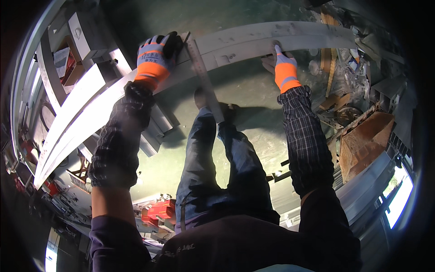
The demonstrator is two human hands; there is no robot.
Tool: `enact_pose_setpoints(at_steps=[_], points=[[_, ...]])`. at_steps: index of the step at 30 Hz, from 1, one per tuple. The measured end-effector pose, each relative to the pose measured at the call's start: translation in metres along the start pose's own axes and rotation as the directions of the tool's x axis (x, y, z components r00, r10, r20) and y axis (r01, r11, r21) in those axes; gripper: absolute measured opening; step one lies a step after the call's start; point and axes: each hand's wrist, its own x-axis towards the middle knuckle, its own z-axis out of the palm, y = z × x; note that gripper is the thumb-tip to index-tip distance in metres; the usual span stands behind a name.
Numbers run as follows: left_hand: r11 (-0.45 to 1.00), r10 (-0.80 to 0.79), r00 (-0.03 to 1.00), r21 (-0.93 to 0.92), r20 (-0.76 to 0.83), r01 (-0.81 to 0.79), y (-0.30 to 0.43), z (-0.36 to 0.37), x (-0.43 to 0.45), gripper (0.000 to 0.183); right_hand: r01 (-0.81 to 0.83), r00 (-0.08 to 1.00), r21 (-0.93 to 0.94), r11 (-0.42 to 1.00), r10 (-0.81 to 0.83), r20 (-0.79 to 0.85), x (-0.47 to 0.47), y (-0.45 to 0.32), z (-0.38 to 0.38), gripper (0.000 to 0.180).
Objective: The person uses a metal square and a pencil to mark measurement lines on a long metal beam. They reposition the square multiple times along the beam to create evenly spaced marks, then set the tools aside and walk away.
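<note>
A long pale metal profile (244, 40) runs across in front of me, with a lengthwise seam and small cut-outs near its middle; it looks bent by the lens. My left hand (156, 57), in a grey and orange glove with dark fingertips, grips the stock of a metal square (198, 63) at the profile's far edge. The square's blade lies across the profile and juts past its near edge towards my legs. On the right, my right hand (283, 64), also gloved, holds the profile's near edge, thumb on top and bare-looking fingers below.
Metal offcuts and scraps (360, 74) are heaped at the right, near a rusty brown metal container (365, 146). Other profiles (153, 132) lie below the left part of the long one. Red boxes (161, 210) sit by my legs. A brush (79, 180) is at the left.
</note>
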Motion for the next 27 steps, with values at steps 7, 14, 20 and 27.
enact_pose_setpoints(at_steps=[7, 14, 20, 27], points=[[1.000, -0.014, 1.000, 0.016, 0.012, 0.014, 0.033, 0.004, 0.018, 0.049, -0.009, 1.000, 0.021, 1.000, 0.009, 0.017, 0.003, 0.000, -0.005, 0.036], [0.995, 0.006, 0.999, 0.096, -0.050, -0.001, 0.034, 0.009, 0.013, 0.055, -0.003, 0.999, -0.012, 1.000, 0.004, 0.054, -0.002, -0.003, -0.006, 0.038], [0.994, -0.006, 0.999, 0.113, -0.051, 0.011, 0.037, 0.010, 0.012, 0.054, -0.003, 0.999, 0.040, 0.999, 0.001, 0.054, 0.001, 0.001, -0.008, 0.032], [0.995, 0.007, 0.999, 0.098, -0.048, -0.003, 0.038, 0.009, 0.012, 0.054, -0.034, 0.997, 0.047, 0.998, 0.031, 0.068, 0.011, 0.005, -0.014, 0.039]])
